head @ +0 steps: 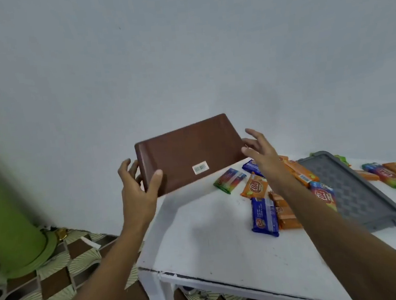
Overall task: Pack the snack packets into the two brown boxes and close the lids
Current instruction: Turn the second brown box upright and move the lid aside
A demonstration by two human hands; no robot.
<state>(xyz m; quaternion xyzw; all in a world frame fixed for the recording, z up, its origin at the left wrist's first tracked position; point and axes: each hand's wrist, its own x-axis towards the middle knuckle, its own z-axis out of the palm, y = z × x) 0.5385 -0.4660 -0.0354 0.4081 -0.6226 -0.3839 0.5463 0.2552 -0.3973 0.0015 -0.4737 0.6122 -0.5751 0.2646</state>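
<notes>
A brown box (pixel 187 151) is held up in the air above the table's far left corner, its underside with a small white barcode sticker turned toward me. My left hand (pixel 138 189) grips its left end, thumb across the bottom face. My right hand (pixel 260 151) is at the box's right end with fingers spread, and I cannot tell whether it touches the box. Several snack packets, orange (pixel 254 188), blue (pixel 264 216) and multicoloured (pixel 229 179), lie scattered on the white table (pixel 213 240). Only one brown box is in view.
A grey tray-like lid (pixel 361 197) lies upside down on the table at the right, with more packets (pixel 393 174) beyond it. A green cylinder (pixel 5 216) stands on the patterned tile floor at the left. The table's near edge is chipped.
</notes>
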